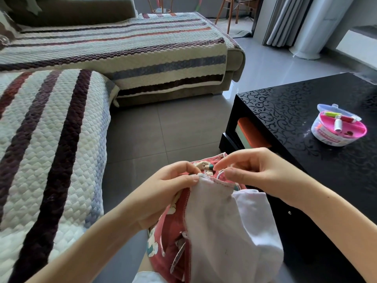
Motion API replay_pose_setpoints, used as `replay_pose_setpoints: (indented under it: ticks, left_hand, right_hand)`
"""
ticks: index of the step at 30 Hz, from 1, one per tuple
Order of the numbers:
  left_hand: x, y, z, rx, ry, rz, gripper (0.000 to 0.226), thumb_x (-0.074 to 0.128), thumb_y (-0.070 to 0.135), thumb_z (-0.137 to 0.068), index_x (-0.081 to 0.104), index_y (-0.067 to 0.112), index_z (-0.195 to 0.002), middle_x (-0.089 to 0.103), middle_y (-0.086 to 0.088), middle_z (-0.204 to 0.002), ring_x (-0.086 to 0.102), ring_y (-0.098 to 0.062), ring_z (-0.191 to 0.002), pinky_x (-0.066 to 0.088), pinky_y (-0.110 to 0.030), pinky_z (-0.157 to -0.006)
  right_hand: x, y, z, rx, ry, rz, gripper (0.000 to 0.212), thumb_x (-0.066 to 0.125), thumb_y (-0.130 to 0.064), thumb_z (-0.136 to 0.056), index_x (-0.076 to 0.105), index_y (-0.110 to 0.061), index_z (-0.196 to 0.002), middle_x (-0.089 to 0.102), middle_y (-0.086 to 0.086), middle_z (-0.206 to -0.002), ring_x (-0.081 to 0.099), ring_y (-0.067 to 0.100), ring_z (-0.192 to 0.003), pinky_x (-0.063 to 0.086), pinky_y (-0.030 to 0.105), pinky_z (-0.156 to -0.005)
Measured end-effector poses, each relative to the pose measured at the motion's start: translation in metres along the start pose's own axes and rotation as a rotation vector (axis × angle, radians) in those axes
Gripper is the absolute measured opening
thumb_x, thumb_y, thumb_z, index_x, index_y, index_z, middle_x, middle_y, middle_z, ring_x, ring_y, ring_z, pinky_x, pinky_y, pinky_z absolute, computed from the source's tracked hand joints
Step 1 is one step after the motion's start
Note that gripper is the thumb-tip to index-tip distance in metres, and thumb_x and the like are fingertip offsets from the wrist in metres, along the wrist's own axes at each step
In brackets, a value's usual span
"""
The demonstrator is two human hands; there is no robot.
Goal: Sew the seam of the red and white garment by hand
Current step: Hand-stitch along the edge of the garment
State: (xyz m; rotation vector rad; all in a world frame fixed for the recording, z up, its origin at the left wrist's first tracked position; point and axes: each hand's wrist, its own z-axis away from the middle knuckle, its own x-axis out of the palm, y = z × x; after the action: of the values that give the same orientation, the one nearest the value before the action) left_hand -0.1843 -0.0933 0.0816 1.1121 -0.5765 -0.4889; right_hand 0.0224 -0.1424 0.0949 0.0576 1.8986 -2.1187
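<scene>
The red and white garment (214, 227) hangs in front of me, its white lining turned outward and its red printed side showing at the left and top. My left hand (165, 190) pinches the top edge of the seam between thumb and fingers. My right hand (251, 172) is just right of it, fingers curled, thumb and forefinger close together over the seam edge. A short loop of white thread (220, 174) shows beside the right thumb. No needle can be made out.
A black patterned coffee table (306, 111) stands at the right, with an open round sewing kit (338, 127) holding thread spools. A sofa with a striped quilted cover (51, 139) lies at the left and behind. Grey tiled floor (163, 127) lies between them.
</scene>
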Motion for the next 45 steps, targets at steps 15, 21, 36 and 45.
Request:
replay_pose_setpoints:
  ticks: [15,21,36,45]
  left_hand:
    - [0.008,-0.002,-0.021,-0.095,0.08,0.267,0.023,0.071,0.019,-0.067,0.071,0.0,-0.08,0.066,-0.016,-0.074,0.063,-0.02,-0.059,0.056,-0.025,-0.057]
    - [0.0,-0.001,-0.028,-0.087,0.189,0.367,0.014,0.066,0.02,-0.064,0.067,0.01,-0.054,0.06,-0.002,-0.054,0.056,-0.009,-0.05,0.048,-0.016,-0.055]
    - [-0.021,0.009,-0.047,-0.064,0.294,0.725,0.017,0.061,0.013,-0.066,0.063,0.011,-0.049,0.054,0.0,-0.057,0.044,-0.009,-0.057,0.034,-0.021,-0.068]
    - [-0.025,0.007,-0.054,-0.114,0.3,0.387,0.032,0.056,0.043,-0.081,0.063,0.015,-0.095,0.071,-0.004,-0.088,0.062,-0.017,-0.08,0.05,-0.032,-0.083]
  right_hand:
    - [0.015,0.005,-0.008,0.055,-0.095,0.039,0.016,0.077,-0.024,-0.071,0.07,-0.012,-0.063,0.053,0.01,-0.064,0.047,0.017,-0.064,0.037,0.03,-0.063]
    - [0.006,0.003,-0.005,0.133,-0.145,-0.051,0.018,0.075,-0.02,-0.07,0.066,-0.018,-0.055,0.054,-0.007,-0.051,0.039,0.003,-0.046,0.027,0.014,-0.045]
    - [0.006,0.008,-0.006,0.192,-0.221,-0.181,0.022,0.066,-0.017,-0.071,0.061,-0.018,-0.05,0.044,-0.006,-0.051,0.021,0.01,-0.05,0.02,0.016,-0.045]
    - [0.004,0.01,-0.004,0.219,-0.238,-0.202,0.015,0.066,-0.015,-0.07,0.065,-0.017,-0.055,0.045,-0.004,-0.053,0.025,0.01,-0.05,0.02,0.016,-0.046]
